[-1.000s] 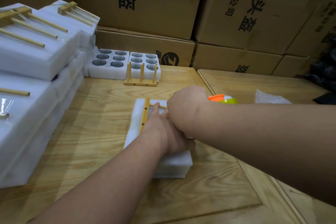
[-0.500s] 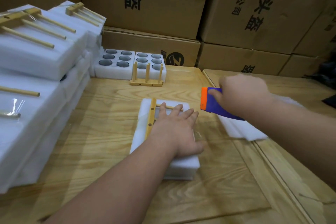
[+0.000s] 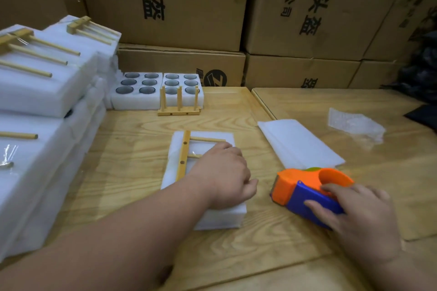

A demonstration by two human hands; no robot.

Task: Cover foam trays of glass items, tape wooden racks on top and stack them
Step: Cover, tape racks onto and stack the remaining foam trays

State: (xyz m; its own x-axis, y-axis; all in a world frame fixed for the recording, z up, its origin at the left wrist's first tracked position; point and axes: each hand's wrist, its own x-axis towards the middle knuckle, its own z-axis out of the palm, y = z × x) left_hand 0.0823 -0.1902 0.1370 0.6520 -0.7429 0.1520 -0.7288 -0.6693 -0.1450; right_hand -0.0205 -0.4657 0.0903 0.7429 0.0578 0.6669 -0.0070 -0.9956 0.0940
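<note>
We press our left hand (image 3: 222,177), fingers relaxed, on the wooden rack (image 3: 183,156) atop the covered foam tray (image 3: 222,217), while our right hand (image 3: 352,215) grips the tape dispenser (image 3: 305,192) at 3 o'clock.

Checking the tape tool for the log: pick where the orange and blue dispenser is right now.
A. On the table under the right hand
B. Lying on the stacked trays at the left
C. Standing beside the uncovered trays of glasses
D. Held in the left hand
A: the right hand holds the tape dispenser down on the table, while the left hand rests on the foam tray.
</note>
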